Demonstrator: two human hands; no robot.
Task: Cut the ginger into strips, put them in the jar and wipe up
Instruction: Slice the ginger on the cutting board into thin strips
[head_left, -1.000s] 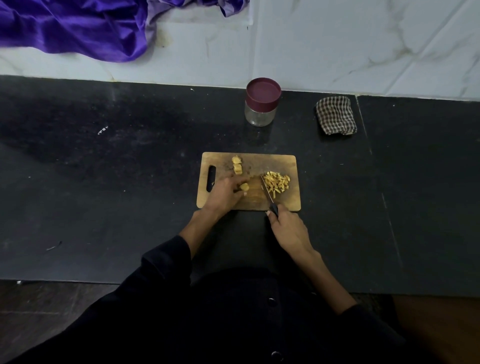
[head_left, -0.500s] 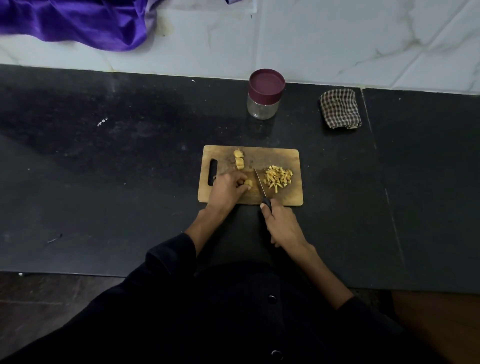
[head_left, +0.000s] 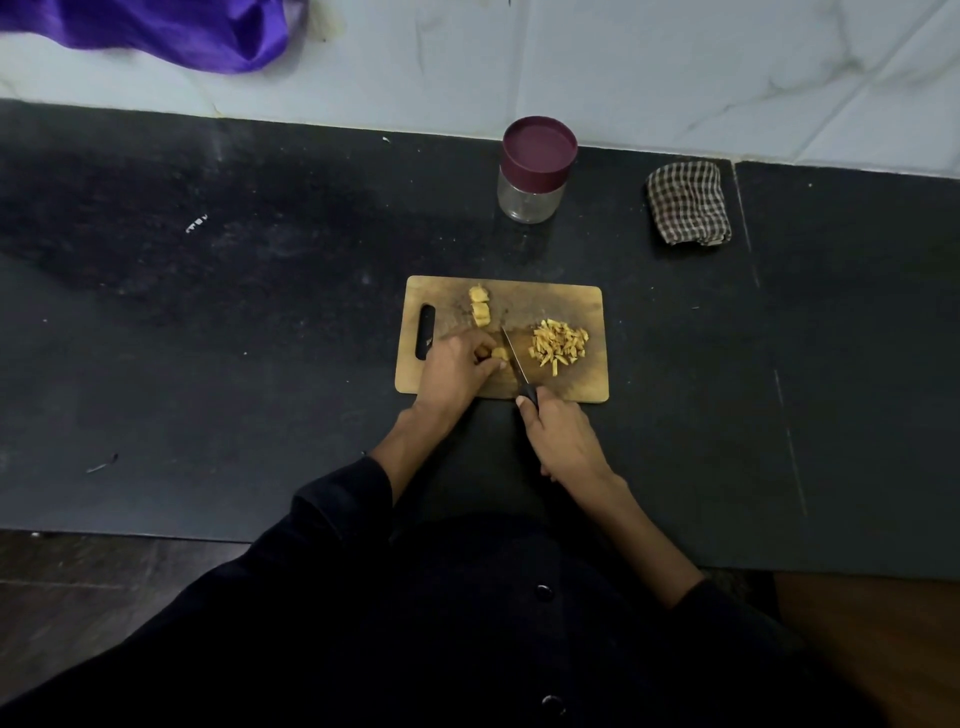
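Swinging our knife (head_left: 514, 364) back against the ginger piece (head_left: 500, 354) pinched by our left hand (head_left: 453, 370), our right hand (head_left: 563, 436) grips its handle, strips (head_left: 558, 345) still unjarred.

One cutting board (head_left: 545, 299), one knife (head_left: 514, 361), three ginger chunks (head_left: 479, 313), one strip pile (head_left: 558, 345), one jar (head_left: 535, 171), one checked cloth (head_left: 688, 202).

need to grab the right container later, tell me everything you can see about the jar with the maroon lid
The small clear glass jar with the maroon lid stands upright on the black stone counter, close to the white marble wall and beyond the wooden cutting board. Its round, flat-topped lid is on and looks like plastic. The see-through body looks empty. No hand touches it; the folded checked cloth lies apart to its right.
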